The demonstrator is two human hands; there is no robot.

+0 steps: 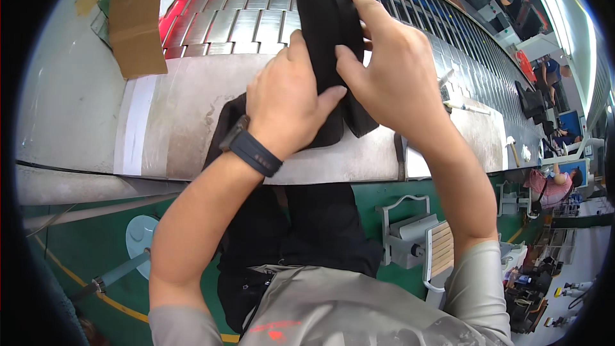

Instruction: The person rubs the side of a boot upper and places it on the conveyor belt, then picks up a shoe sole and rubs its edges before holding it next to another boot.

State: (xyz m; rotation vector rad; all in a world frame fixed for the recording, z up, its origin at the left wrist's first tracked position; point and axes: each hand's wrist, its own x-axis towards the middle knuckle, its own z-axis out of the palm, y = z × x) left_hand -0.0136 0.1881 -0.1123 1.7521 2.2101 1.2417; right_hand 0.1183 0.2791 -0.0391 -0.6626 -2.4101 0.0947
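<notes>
Black, soft-looking material makes up the boot-like piece, held over the pale desk with its far end reaching above the metal rollers. The left hand is clamped on its left side, thumb across the near face; the right hand grips the opposite edge, its forefinger near the far end. Some fingertips are hidden behind the piece, so I cannot tell how firm the hold is. The likeliest trouble, I judge, is twisting: uneven pressure from the right hand could swing the far end toward the rollers, whose gaps might catch it. The lower flaps could fold under if pressed down, and the watch might rub nearby material.
</notes>
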